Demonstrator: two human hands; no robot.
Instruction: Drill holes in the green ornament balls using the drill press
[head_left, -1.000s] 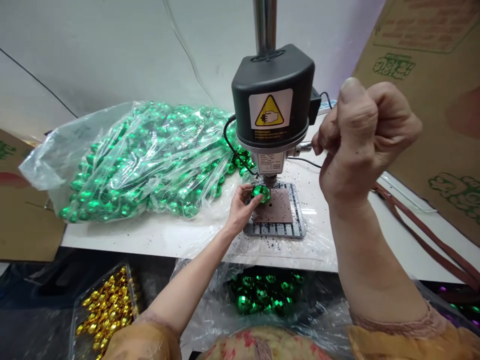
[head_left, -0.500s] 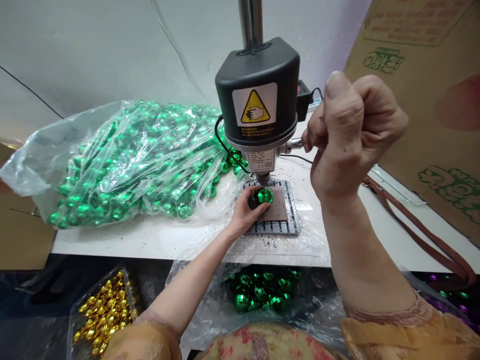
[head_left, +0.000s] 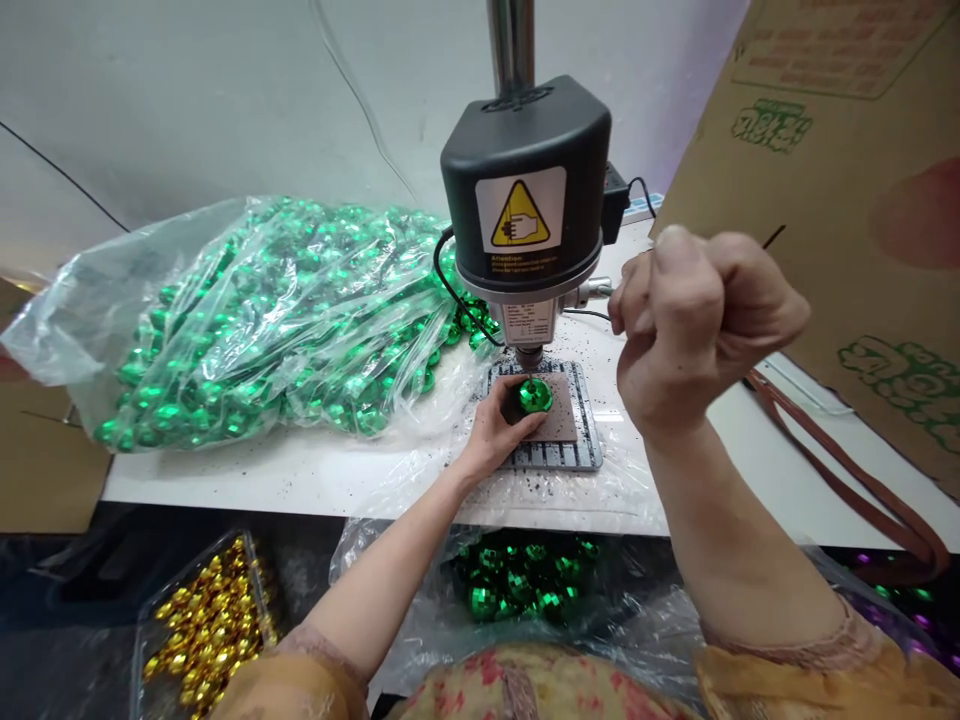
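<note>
Under the drill press (head_left: 529, 190), my left hand (head_left: 496, 425) pinches a shiny green faceted ball (head_left: 535, 396) between thumb and fingers. A dark spot, seemingly a hole, shows on the ball's top, just below the chuck (head_left: 529, 354). The ball rests on a brownish square board (head_left: 559, 428), which lies on the slotted metal base (head_left: 589, 455). To the right of the press, my right hand (head_left: 701, 325) is closed in a fist around the feed lever (head_left: 596, 288). Most of the lever is hidden by the fingers.
A clear bag of green balls (head_left: 285, 320) lies at left on the white table (head_left: 225, 490). Dark shavings surround the base. Below the edge are loose green balls (head_left: 517, 585) and a clear tray (head_left: 139, 650) of gold ones. A cardboard box (head_left: 840, 230) and brown strap (head_left: 847, 480) are at right.
My right hand has come down with the lever. In my left hand the ball looks turned, with a dark spot now on its top. The view has shifted slightly.
</note>
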